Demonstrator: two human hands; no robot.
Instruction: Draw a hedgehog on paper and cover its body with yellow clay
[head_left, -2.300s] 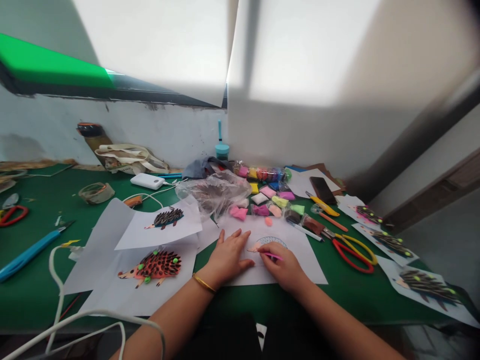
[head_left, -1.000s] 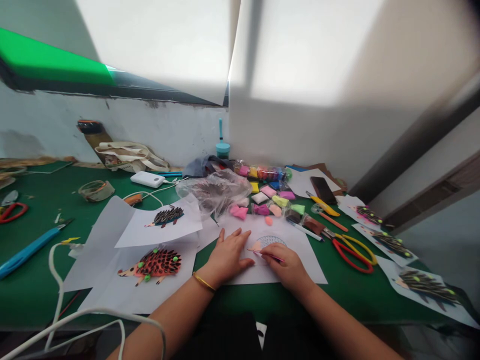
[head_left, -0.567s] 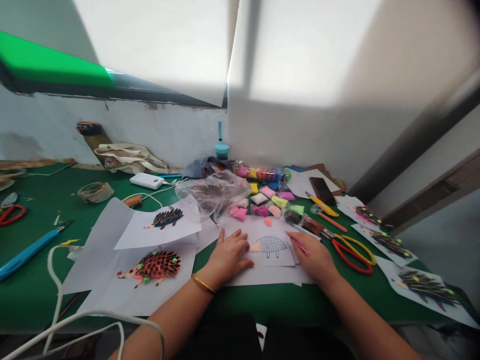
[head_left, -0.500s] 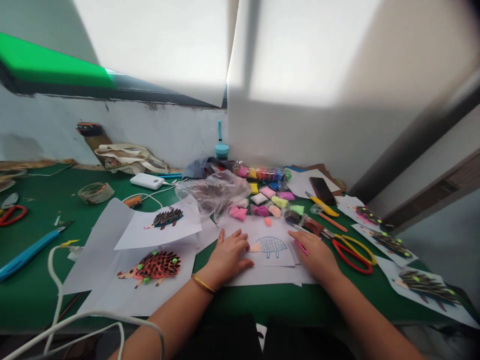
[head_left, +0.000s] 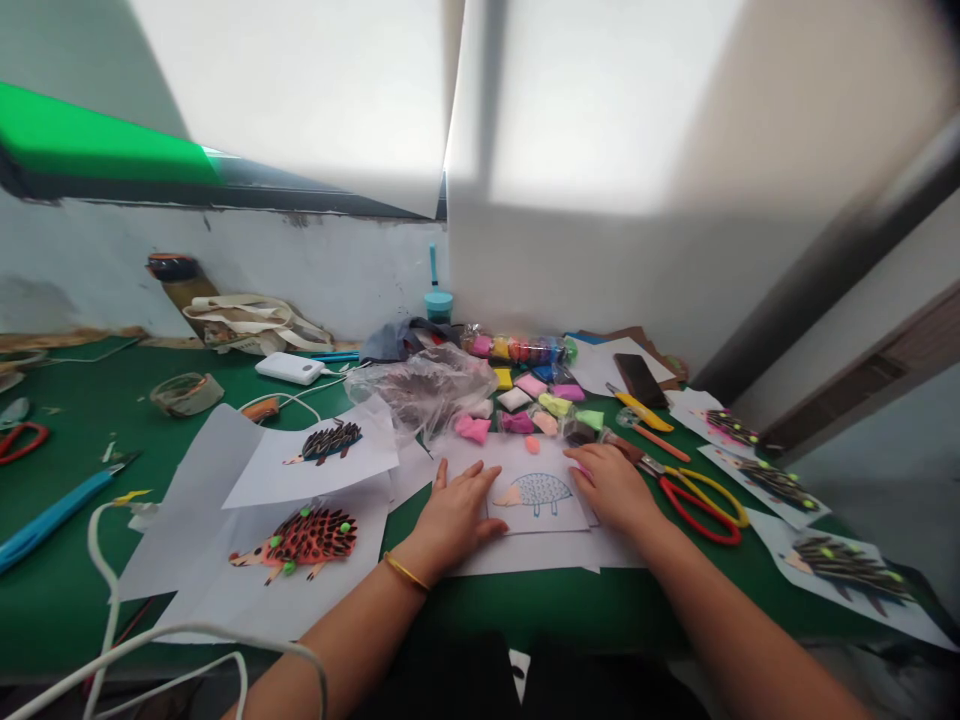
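A sheet with a blue-outlined hedgehog drawing lies in front of me, its face covered in peach clay. My left hand rests on the sheet's left side, fingers spread and holding nothing. At the sheet's right edge is my right hand, its fingers curled over a pink tool of which only a bit shows. A small lump of orange clay sits just above the drawing. Packets of coloured clay lie behind it.
Finished hedgehog pictures lie at the left and right. Red-and-yellow scissors, a yellow cutter and a phone are at the right. A plastic bag stands behind; a white cable crosses the left.
My right hand has shifted slightly left and turned over more, hiding most of the pink tool. My left hand stays on the paper. The whole view has moved slightly.
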